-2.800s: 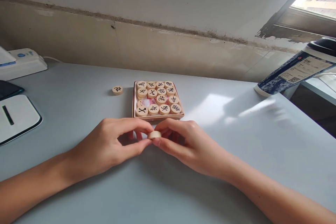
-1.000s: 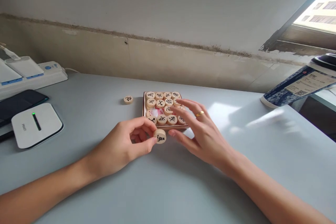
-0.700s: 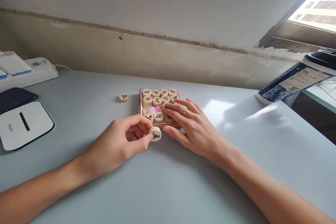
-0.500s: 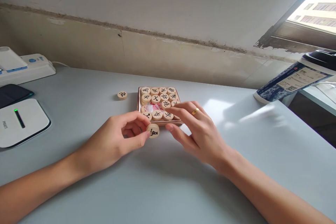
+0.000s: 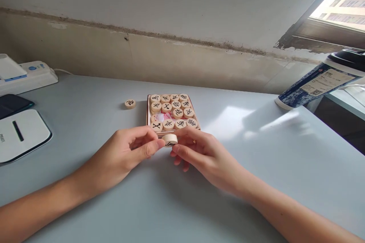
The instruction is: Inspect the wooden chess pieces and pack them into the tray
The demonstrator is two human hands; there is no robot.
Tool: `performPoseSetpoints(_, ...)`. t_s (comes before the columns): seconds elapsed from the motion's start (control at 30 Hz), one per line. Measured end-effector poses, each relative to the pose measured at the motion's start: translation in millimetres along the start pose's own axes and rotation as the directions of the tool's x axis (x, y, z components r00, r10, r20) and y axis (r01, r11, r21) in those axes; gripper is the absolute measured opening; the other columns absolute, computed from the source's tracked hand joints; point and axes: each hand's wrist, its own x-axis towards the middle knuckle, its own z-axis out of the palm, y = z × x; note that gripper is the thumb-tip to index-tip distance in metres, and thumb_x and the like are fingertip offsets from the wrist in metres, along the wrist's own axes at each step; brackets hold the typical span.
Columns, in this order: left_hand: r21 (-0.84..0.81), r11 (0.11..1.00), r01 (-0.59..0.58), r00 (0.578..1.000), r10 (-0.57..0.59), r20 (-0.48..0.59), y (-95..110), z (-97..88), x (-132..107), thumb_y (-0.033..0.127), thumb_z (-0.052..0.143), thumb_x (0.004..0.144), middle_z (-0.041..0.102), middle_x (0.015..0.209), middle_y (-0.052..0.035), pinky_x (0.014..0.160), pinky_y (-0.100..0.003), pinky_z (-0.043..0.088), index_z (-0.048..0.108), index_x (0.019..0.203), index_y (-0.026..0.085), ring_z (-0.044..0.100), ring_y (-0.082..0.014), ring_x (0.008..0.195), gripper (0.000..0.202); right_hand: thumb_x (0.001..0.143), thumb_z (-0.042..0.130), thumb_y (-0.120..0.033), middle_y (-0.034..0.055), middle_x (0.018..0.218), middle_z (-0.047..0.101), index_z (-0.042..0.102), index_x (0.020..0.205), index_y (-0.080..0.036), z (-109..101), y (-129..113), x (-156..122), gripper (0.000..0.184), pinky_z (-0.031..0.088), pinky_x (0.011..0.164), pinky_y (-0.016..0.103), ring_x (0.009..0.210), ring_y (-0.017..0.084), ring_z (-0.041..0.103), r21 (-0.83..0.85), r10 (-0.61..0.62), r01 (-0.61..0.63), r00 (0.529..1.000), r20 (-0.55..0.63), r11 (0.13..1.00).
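Between my two hands, just in front of the box, a round wooden Chinese chess piece [image 5: 170, 139] is tilted so that its plain rim shows and its black character faces down toward me. My left hand [image 5: 129, 153] pinches its left side with thumb and fingers. On the right side, the thumb and index finger of my right hand [image 5: 199, 152] close on the same piece, the other fingers curled below. Behind them, a shallow open box [image 5: 148, 112] holds rows of similar pieces, with a gap near its left middle. One loose chess piece [image 5: 130, 103] lies left of the box.
At the left are a white power strip [image 5: 37, 76], a dark phone [image 5: 14, 105] and a white rounded device [image 5: 24, 136]. A blue and white cup [image 5: 316, 81] with a black lid leans at the right edge. The wall runs behind the table.
My right hand has come down from over the box to the held chess piece and taken its right side. The piece has tipped, its character turning downward. The white device's green light has gone out.
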Motion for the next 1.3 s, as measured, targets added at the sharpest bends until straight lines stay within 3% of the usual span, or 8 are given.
performPoseSetpoints(0.1, 0.028, 0.999, 0.021, 0.999, -0.022, 0.027, -0.4, 0.2, -3.9, 0.072, 0.053, 0.097, 0.062, 0.072, 0.0011, 0.058, -0.026, 0.039, 0.069, 0.075, 0.023, 0.053, -0.0165, 0.066, 0.056, 0.097, 0.06, -0.019, -0.001, 0.082, 0.07, 0.071, 0.113, -0.02, 1.6, 0.4, -0.9, 0.019, 0.058, 0.062, 0.022, 0.072, 0.011, 0.069, -0.012, -0.057, 0.056, 0.997, -0.06, 0.998)
performPoseSetpoints(0.2, -0.024, 0.999, 0.049, 0.997, -0.048, 0.058, 1.1, 1.6, -4.8, 0.076, 0.044, 0.1, 0.069, 0.081, -0.0021, 0.071, -0.029, 0.047, 0.072, 0.079, 0.023, 0.062, -0.0212, 0.081, 0.063, 0.096, 0.06, -0.015, -0.0028, 0.075, 0.071, 0.076, 0.116, -0.023, 3.6, 1.0, -3.0, 0.026, 0.059, 0.063, 0.023, 0.068, 0.011, 0.067, -0.211, -0.206, 0.179, 0.972, -0.113, 0.961)
performPoseSetpoints(0.33, -0.051, 0.997, 0.054, 0.996, -0.051, 0.072, 3.9, 2.3, -1.3, 0.075, 0.052, 0.096, 0.065, 0.074, -0.0002, 0.063, -0.028, 0.041, 0.072, 0.074, 0.023, 0.055, -0.0182, 0.07, 0.06, 0.095, 0.062, -0.01, -0.0009, 0.087, 0.08, 0.08, 0.11, -0.025, 5.0, 3.3, -4.5, 0.027, 0.062, 0.069, 0.024, 0.076, 0.012, 0.072, -0.398, -0.362, 0.295, 0.926, -0.105, 0.869)
performPoseSetpoints(0.67, -0.229, 0.967, 0.113, 0.992, -0.095, 0.087, 0.9, 0.0, 3.5, 0.056, 0.076, 0.088, 0.07, 0.069, 0.0013, 0.056, -0.022, 0.045, 0.078, 0.085, 0.024, 0.058, -0.0134, 0.062, 0.033, 0.098, 0.066, -0.024, 0.0027, 0.096, 0.08, 0.075, 0.122, -0.02, 0.2, -1.7, -1.5, 0.026, 0.062, 0.071, 0.025, 0.086, 0.015, 0.074, -0.231, -0.224, 0.203, 0.973, -0.064, 0.951)
performPoseSetpoints(0.8, -0.271, 0.953, 0.131, 0.991, -0.116, 0.071, 0.6, 2.3, 1.6, 0.048, 0.084, 0.085, 0.07, 0.071, 0.0038, 0.05, -0.018, 0.047, 0.076, 0.092, 0.025, 0.058, -0.0106, 0.056, 0.026, 0.099, 0.063, -0.021, -0.0018, 0.078, 0.071, 0.075, 0.114, -0.017, 1.2, 1.1, -0.5, 0.02, 0.054, 0.061, 0.022, 0.066, 0.01, 0.062, -0.282, -0.198, 0.173, 0.978, -0.063, 0.944)
performPoseSetpoints(0.9, -0.277, 0.955, 0.104, 0.994, -0.091, 0.061, 1.5, 2.8, 1.8, 0.043, 0.084, 0.085, 0.072, 0.07, 0.0041, 0.051, -0.018, 0.051, 0.076, 0.095, 0.025, 0.06, -0.0102, 0.055, 0.023, 0.098, 0.061, -0.015, -0.0057, 0.068, 0.063, 0.075, 0.107, -0.018, 1.9, 2.8, -1.3, 0.016, 0.047, 0.055, 0.021, 0.057, 0.008, 0.052, -0.34, -0.25, 0.214, 0.966, -0.066, 0.916)
performPoseSetpoints(1.1, -0.305, 0.951, 0.043, 0.999, -0.035, 0.031, 7.9, 1.7, 4.7, 0.042, 0.082, 0.087, 0.076, 0.074, 0.0017, 0.053, -0.021, 0.059, 0.077, 0.09, 0.023, 0.069, -0.0136, 0.06, 0.02, 0.099, 0.061, -0.009, 0.0019, 0.093, 0.077, 0.073, 0.115, -0.021, 2.2, 10.9, -4.0, 0.023, 0.051, 0.054, 0.019, 0.076, 0.011, 0.067, -0.51, -0.458, 0.361, 0.886, -0.075, 0.781)
performPoseSetpoints(1.3, -0.256, 0.966, 0.032, 0.999, -0.028, 0.017, 9.4, 2.2, 4.1, 0.037, 0.084, 0.082, 0.082, 0.088, -0.0002, 0.058, -0.022, 0.061, 0.082, 0.101, 0.027, 0.075, -0.0182, 0.075, 0.021, 0.101, 0.063, -0.011, 0.0052, 0.111, 0.082, 0.073, 0.112, -0.023, 0.6, 17.1, -1.4, 0.019, 0.064, 0.07, 0.028, 0.089, 0.017, 0.077, -0.539, -0.52, 0.414, 0.853, -0.053, 0.734)
